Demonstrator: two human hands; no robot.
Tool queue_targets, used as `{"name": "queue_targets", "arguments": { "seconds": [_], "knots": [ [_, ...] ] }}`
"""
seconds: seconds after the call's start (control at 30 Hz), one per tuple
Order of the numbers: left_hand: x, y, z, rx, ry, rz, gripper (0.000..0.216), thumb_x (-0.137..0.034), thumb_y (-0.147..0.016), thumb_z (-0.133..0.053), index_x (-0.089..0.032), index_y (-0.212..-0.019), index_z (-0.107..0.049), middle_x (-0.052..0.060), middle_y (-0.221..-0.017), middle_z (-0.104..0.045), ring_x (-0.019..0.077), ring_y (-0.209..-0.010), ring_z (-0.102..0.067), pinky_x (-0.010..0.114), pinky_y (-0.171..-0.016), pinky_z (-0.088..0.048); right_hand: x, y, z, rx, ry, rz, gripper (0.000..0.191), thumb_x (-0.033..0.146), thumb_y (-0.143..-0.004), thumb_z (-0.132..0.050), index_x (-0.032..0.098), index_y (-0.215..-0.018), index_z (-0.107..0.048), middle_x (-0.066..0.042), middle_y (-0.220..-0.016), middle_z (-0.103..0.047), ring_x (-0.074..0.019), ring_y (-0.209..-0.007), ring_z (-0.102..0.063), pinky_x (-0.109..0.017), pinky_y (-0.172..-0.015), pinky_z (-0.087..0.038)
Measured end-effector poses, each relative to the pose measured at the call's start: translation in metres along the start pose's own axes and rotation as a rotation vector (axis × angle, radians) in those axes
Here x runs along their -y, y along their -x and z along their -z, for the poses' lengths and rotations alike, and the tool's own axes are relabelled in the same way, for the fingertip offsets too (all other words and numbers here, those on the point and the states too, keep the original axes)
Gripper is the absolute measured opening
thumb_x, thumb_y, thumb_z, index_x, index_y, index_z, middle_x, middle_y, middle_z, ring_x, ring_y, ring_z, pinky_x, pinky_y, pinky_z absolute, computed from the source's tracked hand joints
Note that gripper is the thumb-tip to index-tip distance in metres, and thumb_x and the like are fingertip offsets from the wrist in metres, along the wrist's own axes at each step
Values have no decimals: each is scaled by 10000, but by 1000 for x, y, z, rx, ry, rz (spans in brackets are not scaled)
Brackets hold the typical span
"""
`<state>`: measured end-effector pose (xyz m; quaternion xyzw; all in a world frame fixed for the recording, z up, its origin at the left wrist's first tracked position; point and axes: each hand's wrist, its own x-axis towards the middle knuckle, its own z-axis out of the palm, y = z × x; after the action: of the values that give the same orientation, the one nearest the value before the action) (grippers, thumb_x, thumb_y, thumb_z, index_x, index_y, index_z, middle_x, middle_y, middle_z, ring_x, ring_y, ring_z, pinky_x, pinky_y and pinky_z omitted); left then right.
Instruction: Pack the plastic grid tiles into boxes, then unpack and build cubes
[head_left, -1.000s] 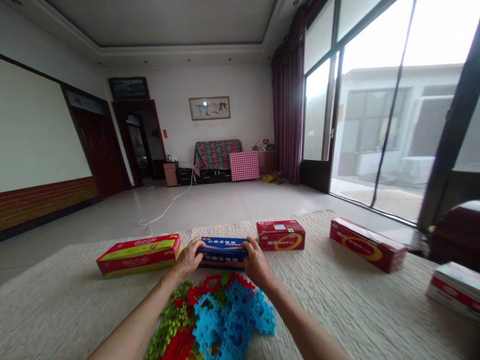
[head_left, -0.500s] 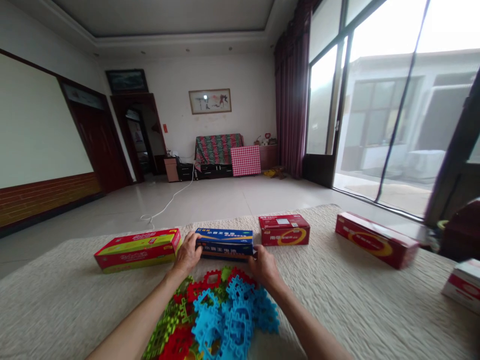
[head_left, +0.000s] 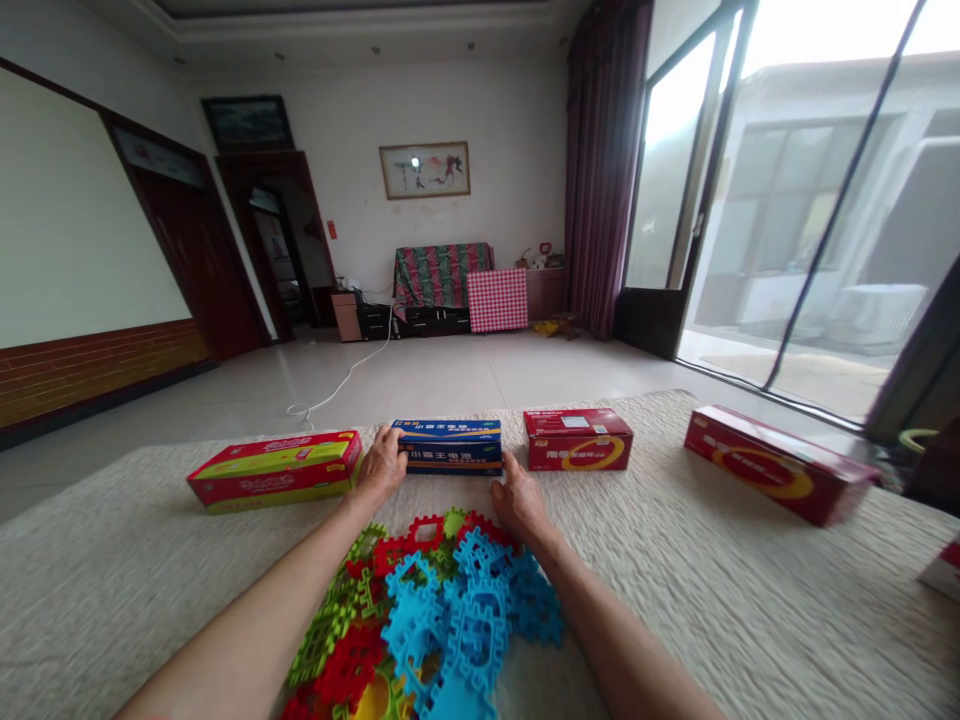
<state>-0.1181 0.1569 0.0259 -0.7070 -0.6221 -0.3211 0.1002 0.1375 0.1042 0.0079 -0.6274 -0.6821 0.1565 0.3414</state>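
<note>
A blue box (head_left: pixel 450 448) with printed lettering lies on the cream textured tabletop (head_left: pixel 712 580), in a row of boxes. My left hand (head_left: pixel 382 466) grips its left end, fingers curled over the top edge. Against the box's right end rests my right hand (head_left: pixel 516 500), its fingers bent and touching the lower corner. A heap of blue, red and green interlocking plastic pieces (head_left: pixel 435 610) lies between my forearms, just in front of the box.
A red and green box (head_left: pixel 277 470) lies left of the blue one; a small red box (head_left: pixel 577 440) and a longer red box (head_left: pixel 776 475) lie to its right. Another box's corner (head_left: pixel 945 570) shows at the right edge. Beyond the table are floor and glass doors.
The blue box has been pushed a little farther away into line with the other boxes. My right hand has slipped from its top down to its right end. The view tilted downward.
</note>
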Motion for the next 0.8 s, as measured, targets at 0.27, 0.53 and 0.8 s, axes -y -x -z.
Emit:
{"name": "queue_targets", "arguments": {
  "seconds": [0.27, 0.53, 0.8],
  "knots": [
    [-2, 10, 28, -46, -14, -153, 321, -121, -821, -465, -197, -1121, -551, 105, -1274, -547, 227, -1198, -539, 359, -1025, -448, -6, -3, -3, -36, 23, -5, 543, 150, -809, -476, 100, -1350, -476, -168, -1170, -673, -232, -975, -666, -302, -846, -475],
    [108, 40, 118, -405, -45, 83, 294, -229, -849, -416, -161, -1061, -610, 125, -1118, -665, 262, -1092, -603, 401, -1013, -442, 29, 16, 6, -264, -55, 226, 310, 183, -841, -417, 143, -1058, -635, -120, -972, -691, -210, -875, -652, -309, -803, -493],
    [198, 54, 162, -266, 26, 702, 529, -405, -782, -541, -118, -1226, -543, 216, -1271, -598, 362, -1201, -548, 475, -995, -440, 164, 14, -55, 190, -299, 311, 473, 143, -756, -520, 181, -1224, -580, -103, -1210, -648, -189, -949, -661, -280, -813, -518]
  ]
}}
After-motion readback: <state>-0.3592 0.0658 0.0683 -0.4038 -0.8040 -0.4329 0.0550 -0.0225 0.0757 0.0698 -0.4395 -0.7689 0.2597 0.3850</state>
